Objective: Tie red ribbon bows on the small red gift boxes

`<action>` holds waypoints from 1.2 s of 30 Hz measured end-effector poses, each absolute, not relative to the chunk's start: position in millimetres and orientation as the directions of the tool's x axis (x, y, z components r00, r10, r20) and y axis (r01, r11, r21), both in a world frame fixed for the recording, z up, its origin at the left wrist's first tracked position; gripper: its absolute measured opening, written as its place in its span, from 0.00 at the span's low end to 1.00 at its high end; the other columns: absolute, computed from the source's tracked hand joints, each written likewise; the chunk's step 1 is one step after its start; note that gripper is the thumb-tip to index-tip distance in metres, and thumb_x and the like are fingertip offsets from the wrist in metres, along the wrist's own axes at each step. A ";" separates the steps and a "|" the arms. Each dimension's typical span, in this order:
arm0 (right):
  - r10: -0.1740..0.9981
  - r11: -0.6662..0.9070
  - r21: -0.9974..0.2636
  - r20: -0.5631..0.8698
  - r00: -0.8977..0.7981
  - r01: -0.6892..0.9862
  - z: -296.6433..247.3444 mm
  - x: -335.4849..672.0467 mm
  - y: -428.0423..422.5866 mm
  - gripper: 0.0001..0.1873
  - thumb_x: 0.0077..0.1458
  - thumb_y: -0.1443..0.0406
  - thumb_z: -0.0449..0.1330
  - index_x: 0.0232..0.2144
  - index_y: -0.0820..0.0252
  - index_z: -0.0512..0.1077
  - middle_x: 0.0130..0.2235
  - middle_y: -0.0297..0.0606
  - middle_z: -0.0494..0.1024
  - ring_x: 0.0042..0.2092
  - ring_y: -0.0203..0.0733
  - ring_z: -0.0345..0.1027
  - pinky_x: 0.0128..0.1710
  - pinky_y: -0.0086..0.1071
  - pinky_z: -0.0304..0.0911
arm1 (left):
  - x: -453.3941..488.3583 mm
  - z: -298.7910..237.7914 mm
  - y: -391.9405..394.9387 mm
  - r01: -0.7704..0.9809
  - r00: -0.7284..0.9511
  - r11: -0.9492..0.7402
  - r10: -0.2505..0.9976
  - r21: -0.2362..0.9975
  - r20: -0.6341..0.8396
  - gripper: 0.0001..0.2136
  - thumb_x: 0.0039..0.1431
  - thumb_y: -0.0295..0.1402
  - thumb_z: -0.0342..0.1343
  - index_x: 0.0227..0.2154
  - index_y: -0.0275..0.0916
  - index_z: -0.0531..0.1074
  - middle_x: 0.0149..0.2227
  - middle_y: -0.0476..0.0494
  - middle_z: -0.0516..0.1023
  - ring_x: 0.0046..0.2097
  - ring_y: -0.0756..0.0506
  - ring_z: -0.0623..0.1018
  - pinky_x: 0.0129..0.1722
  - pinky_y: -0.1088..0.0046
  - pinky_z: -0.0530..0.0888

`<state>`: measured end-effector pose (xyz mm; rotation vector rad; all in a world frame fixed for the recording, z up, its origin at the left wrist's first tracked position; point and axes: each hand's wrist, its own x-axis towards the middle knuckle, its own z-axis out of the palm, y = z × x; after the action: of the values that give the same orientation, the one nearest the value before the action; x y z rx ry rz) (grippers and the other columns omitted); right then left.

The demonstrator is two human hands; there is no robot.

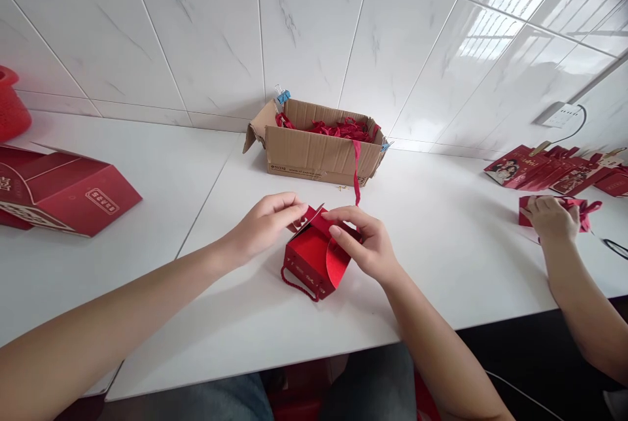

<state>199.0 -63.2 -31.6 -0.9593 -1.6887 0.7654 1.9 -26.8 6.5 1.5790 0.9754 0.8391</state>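
A small red gift box (308, 256) stands on the white table in front of me, with its top flaps partly folded over. A twisted red cord (297, 284) loops from its near side. My left hand (269, 223) pinches a flap at the far left of the box top between thumb and fingers. Across the top, my right hand (366, 241) grips the right-hand flaps, thumb and fingers curled over the edge. A red ribbon (357, 169) hangs from the carton behind and runs down close to my right fingers; whether they touch is hidden.
Behind the box, a cardboard carton (314, 153) full of red ribbon stands against the tiled wall. Larger red boxes (93, 192) lie at the left. At the right, a co-worker's hand (552, 217) rests on another red box, near several red boxes (520, 169).
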 end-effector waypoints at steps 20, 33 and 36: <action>0.935 0.345 -0.833 0.347 -0.077 0.433 -54.8 216.0 -33.2 0.32 0.48 0.49 0.65 0.52 0.52 0.63 0.57 0.46 0.68 0.56 0.50 0.64 0.53 0.49 0.63 | -1.1 101.6 4.9 -0.349 0.124 -0.422 0.864 0.837 0.488 0.06 0.59 0.29 0.54 0.28 0.34 0.64 0.32 0.47 0.67 0.37 0.46 0.75 0.47 0.60 0.70; 0.889 0.333 -0.941 0.292 -0.352 0.059 -74.6 202.3 -27.5 0.52 0.41 0.56 0.71 0.64 0.43 0.49 0.67 0.42 0.53 0.68 0.47 0.47 0.64 0.48 0.54 | 5.8 105.0 -7.1 -0.373 0.243 -0.372 0.845 0.850 0.476 0.06 0.63 0.29 0.48 0.30 0.35 0.61 0.33 0.47 0.69 0.46 0.40 0.79 0.48 0.56 0.72; 0.900 0.322 -0.944 0.283 -0.330 0.068 -71.4 198.5 -29.7 0.49 0.40 0.55 0.72 0.62 0.45 0.54 0.65 0.43 0.58 0.66 0.49 0.52 0.62 0.49 0.57 | 7.5 104.3 -7.9 -0.380 0.283 -0.323 0.852 0.867 0.441 0.07 0.62 0.31 0.51 0.30 0.35 0.61 0.33 0.49 0.71 0.42 0.44 0.80 0.46 0.61 0.74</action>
<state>198.5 -29.7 -71.4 -0.8861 -1.6646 1.1316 7.5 -7.9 104.3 1.3894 0.4774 1.3370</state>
